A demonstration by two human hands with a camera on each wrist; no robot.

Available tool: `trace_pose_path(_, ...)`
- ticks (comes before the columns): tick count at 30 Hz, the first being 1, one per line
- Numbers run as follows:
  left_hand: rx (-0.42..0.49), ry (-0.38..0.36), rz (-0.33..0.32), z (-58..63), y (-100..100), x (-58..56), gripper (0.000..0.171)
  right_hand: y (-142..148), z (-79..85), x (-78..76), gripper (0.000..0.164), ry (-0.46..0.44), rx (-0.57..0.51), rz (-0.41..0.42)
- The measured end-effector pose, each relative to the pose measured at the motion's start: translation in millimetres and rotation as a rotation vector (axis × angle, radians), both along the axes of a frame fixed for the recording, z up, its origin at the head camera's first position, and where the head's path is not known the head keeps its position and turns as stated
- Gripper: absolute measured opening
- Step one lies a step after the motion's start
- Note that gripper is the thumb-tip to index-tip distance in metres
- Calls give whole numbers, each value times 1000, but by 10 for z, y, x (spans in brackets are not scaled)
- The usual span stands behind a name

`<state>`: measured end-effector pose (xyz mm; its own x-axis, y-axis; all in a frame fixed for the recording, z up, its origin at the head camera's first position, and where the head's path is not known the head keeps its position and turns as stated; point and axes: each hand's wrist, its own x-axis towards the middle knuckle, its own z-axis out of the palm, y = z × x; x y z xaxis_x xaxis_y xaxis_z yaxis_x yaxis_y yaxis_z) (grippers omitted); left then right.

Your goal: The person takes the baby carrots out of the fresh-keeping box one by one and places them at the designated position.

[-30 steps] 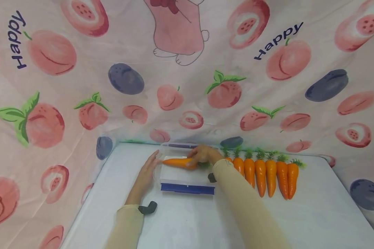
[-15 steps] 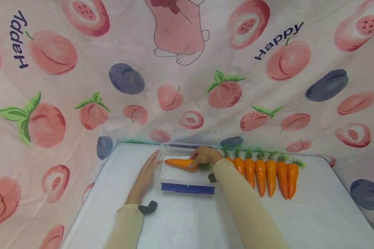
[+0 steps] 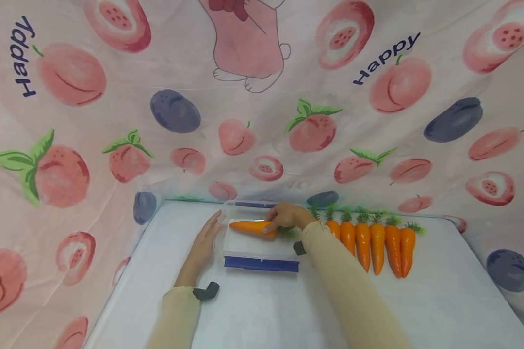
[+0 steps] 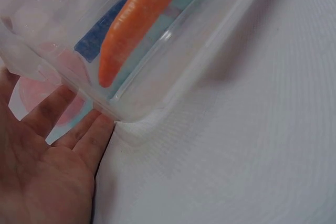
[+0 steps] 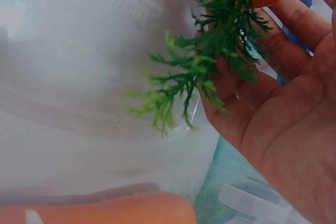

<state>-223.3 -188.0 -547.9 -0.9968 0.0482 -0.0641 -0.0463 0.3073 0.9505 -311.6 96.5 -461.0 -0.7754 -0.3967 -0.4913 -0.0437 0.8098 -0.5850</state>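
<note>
My right hand (image 3: 288, 216) grips an orange carrot (image 3: 250, 228) near its thick end, inside a clear plastic box (image 3: 244, 248). The carrot's narrow tip points left, toward the box's left wall. Green leafy tops (image 5: 210, 56) hang beside my palm in the right wrist view. With fingers extended, my left hand (image 3: 203, 247) rests against the outer left side of the box. The left wrist view shows those fingertips at the box's corner, and the carrot tip (image 4: 113, 66) through the transparent wall.
Several more carrots (image 3: 377, 249) lie in a row right of the box, leafy ends away from me. A blue latch flap (image 3: 261, 264) sticks out at the box's front. Fruit-printed cloth (image 3: 266, 121) hangs behind the white table (image 3: 454, 291).
The carrot in my right hand has shifted slightly to the right within the box. My left hand stays at the box's side. The head view has turned a little.
</note>
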Motion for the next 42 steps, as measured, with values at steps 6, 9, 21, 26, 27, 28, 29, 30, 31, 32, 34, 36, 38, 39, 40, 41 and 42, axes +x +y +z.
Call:
trace_pose_path(6, -5, -11, -5, -12, -7, -4, 48, 8, 98, 45, 45, -52, -63, -29)
trace_pose_path(9, -11, -5, -8, -26, -7, -12, 50, 29, 142, 54, 44, -56, -83, -31)
trace_pose_path(21, -7, 8, -19, -20, -2, 4, 45, 152, 355, 75, 41, -132, -243, -28)
trace_pose_path(26, -11, 14, -15, -24, -2, -1, 45, 207, 450, 122, 40, -148, -352, -69)
trace_pose_path(27, -10, 13, -15, -24, -2, 0, 45, 221, 460, 132, 40, -151, -376, -78)
trace_pose_path(28, -5, 13, -14, -24, -4, 1, 45, 234, 474, 145, 39, -153, -400, -86)
trace_pose_path(29, -3, 6, -15, -21, -4, 1, 45, 251, 483, 158, 38, -147, -416, -87)
trace_pose_path(30, 1, 5, -16, -20, -5, 3, 45, 273, 483, 165, 37, -141, -433, -86)
trace_pose_path(31, 10, 6, -16, -24, -6, 1, 45, 294, 482, 172, 36, -135, -449, -84)
trace_pose_path(32, 15, 5, -17, -31, -7, -2, 45, 318, 478, 180, 36, -132, -470, -83)
trace_pose_path(34, 34, 9, -25, -39, -7, -3, 47, 367, 482, 203, 34, -116, -494, -86)
trace_pose_path(36, 48, 23, -30, -42, -6, -2, 50, 419, 488, 223, 34, -103, -518, -98)
trace_pose_path(38, 55, 35, -37, -37, -3, 1, 52, 473, 498, 249, 34, -86, -528, -118)
trace_pose_path(39, 54, 41, -38, -29, -4, 4, 53, 501, 506, 260, 34, -79, -529, -130)
trace_pose_path(40, 50, 48, -38, -25, -4, 6, 53, 529, 508, 268, 35, -71, -530, -137)
trace_pose_path(41, 46, 54, -36, -21, -4, 7, 52, 559, 512, 278, 36, -66, -531, -148)
trace_pose_path(42, 42, 60, -36, -19, -6, 5, 52, 590, 515, 287, 37, -61, -533, -156)
